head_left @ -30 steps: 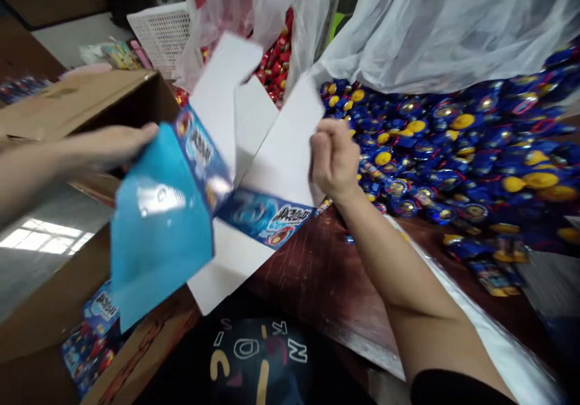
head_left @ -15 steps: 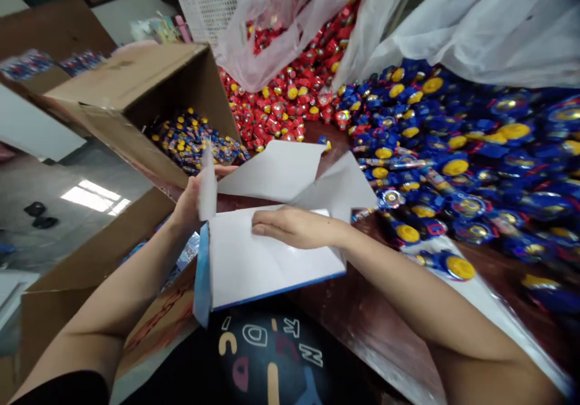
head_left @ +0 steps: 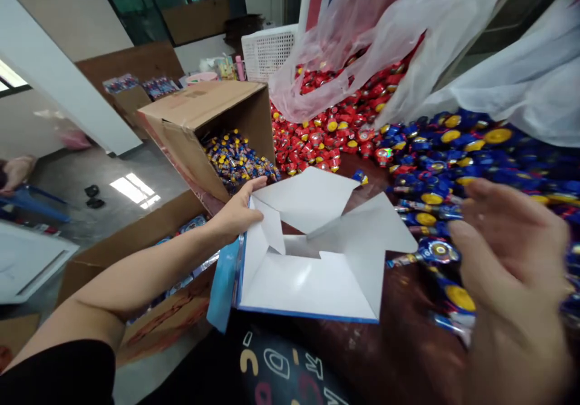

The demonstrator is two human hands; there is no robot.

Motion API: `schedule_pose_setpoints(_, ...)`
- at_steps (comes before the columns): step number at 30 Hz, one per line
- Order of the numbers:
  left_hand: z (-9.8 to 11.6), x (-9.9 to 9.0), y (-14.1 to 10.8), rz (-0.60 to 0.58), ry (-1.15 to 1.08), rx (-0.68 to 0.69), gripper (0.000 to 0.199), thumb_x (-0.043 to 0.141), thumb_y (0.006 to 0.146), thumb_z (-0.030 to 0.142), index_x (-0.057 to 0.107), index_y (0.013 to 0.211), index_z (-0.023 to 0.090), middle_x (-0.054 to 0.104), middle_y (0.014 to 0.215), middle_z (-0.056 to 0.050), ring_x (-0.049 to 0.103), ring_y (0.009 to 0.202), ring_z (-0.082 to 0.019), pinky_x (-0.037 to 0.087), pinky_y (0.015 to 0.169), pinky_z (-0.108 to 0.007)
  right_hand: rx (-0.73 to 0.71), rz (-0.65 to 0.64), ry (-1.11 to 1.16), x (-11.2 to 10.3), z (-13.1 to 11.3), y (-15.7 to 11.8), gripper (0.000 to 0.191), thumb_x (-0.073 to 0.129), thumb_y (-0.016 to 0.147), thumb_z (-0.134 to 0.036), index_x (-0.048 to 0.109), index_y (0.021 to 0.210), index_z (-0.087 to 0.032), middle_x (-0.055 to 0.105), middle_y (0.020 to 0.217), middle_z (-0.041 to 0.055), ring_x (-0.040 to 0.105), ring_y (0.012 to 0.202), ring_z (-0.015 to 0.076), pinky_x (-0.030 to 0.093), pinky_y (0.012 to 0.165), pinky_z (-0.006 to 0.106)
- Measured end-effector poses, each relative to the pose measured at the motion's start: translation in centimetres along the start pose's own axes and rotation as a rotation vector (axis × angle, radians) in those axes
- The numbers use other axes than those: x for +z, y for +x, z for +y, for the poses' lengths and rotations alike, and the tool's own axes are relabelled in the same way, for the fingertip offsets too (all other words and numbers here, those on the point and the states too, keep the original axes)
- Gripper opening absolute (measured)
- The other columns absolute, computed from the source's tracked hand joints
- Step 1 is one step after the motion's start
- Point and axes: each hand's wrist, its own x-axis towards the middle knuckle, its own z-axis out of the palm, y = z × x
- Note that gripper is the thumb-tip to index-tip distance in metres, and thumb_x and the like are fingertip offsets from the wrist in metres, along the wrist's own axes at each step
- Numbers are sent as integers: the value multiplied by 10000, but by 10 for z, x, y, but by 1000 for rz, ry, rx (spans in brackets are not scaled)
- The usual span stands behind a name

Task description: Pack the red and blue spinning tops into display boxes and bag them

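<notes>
A paperboard box (head_left: 303,287), white inside and blue outside, stands unfolded in front of me with its end flaps spread. My left hand (head_left: 242,211) grips its left wall near the top, thumb on the inner side. A blue outer flap (head_left: 225,284) hangs down at that side. Away from the box on the right, my right hand (head_left: 512,260) is raised, slightly blurred, with thumb and fingers apart and nothing in it. Behind that hand lies a heap of blue toys with yellow discs (head_left: 439,251), partly hidden by it.
Red toys (head_left: 312,142) are heaped at the back under clear plastic sheeting (head_left: 385,30). A brown carton (head_left: 212,97) on its side holds small blue and yellow pieces (head_left: 238,154). Another open carton (head_left: 131,236) is below left. A white basket (head_left: 269,51) stands behind.
My right hand has left the inside of the box and moved right, over the blue toys. The box now stands opened out, its walls raised. The view has turned left.
</notes>
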Motion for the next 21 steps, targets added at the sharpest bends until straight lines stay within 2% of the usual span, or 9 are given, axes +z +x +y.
schedule_pose_setpoints(1,2,2,0,14,-21,-35,1038,629,585,107,453,1599,246,623,1478,-125,709,1017,-272,620,831,-373,96,-40,59,-4,21,-3,700,689,1002,-347,424,1628,-515,445,1700,-112,370,1623,270,374,1343,466)
schedule_pose_setpoints(4,4,8,2,39,-4,-96,1010,627,587,104,480,1577,239,741,1101,-66,647,698,-185,533,582,-273,265,-364,237,18,66,-19,869,741,944,-584,339,1695,-417,400,1747,-1,369,1629,292,407,1316,492)
schedule_pose_setpoints(6,3,11,5,58,42,-65,958,676,609,116,509,1546,225,736,1069,-53,650,696,-180,536,569,-261,334,-490,322,45,75,-28,1118,741,850,-769,225,1738,-324,261,1804,70,276,1666,331,335,1343,550)
schedule_pose_setpoints(8,1,12,9,74,77,-20,911,710,632,132,531,1521,217,733,1119,-62,672,737,-192,561,579,-270,368,-528,231,69,73,-31,1387,834,729,-793,79,1759,-254,95,1834,122,133,1698,361,179,1381,587)
schedule_pose_setpoints(10,-3,12,12,88,100,18,880,720,653,135,540,1511,214,728,1170,-78,686,776,-205,585,591,-287,368,-522,93,81,66,-31,1567,913,641,-759,-49,1755,-221,-5,1834,157,26,1703,394,81,1381,622)
schedule_pose_setpoints(12,-8,11,16,98,118,47,859,724,669,128,545,1505,203,720,1240,-98,709,866,-234,636,666,-336,336,-494,9,83,59,-31,1646,949,583,-748,-92,1747,-228,1,1825,180,6,1694,434,89,1365,672)
schedule_pose_setpoints(15,-18,11,24,104,143,119,797,729,686,95,568,1463,172,678,1391,-129,704,1149,-298,654,974,-468,295,-431,-7,79,55,-32,1490,949,601,-736,99,1727,-255,256,1750,198,230,1641,451,243,1332,688)
schedule_pose_setpoints(18,-28,8,28,119,172,248,704,727,731,69,581,1413,167,647,1454,-141,627,1365,-313,495,1231,-537,285,-331,-62,82,52,-34,1132,905,716,-692,353,1594,-240,497,1559,186,485,1477,409,393,1265,652)
schedule_pose_setpoints(21,-32,-3,7,217,228,404,561,755,867,177,571,1398,187,637,1457,-139,587,1436,-293,414,1298,-524,147,-294,-144,83,48,-36,1026,849,811,-642,332,1608,-256,409,1653,183,378,1572,408,303,1314,670)
